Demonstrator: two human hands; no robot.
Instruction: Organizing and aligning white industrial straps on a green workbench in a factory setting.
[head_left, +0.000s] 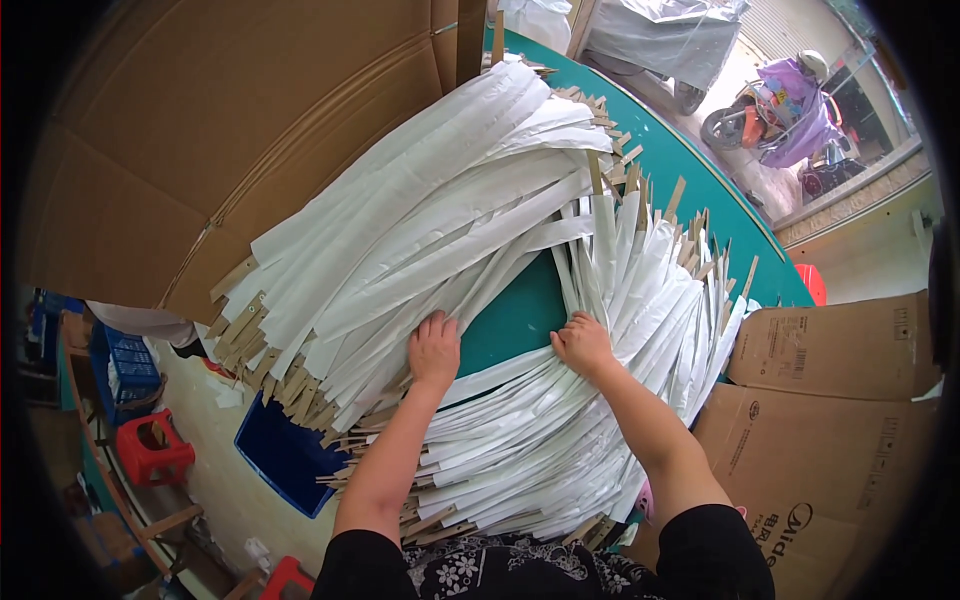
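Long white flat strips (400, 230) with brown stiff ends (240, 330) lie in a big heap on a green table (510, 320). My left hand (434, 350) rests on the inner edge of the left bunch, its fingers stretched forward over the strips. Across a gap of bare green tabletop, my right hand (583, 345) has its fingers curled onto the right bunch of strips (650, 300), thumb toward the gap. A lower bunch (520, 450) spreads between my forearms, close to my body. What lies under my right fingers is partly hidden.
Tall brown cardboard (260, 110) stands along the left; a cardboard box (820, 420) is at the right. On the floor at left are a dark blue bin (285, 455), a red stool (154, 447) and a blue crate (128, 365). A scooter (780, 115) stands beyond the table.
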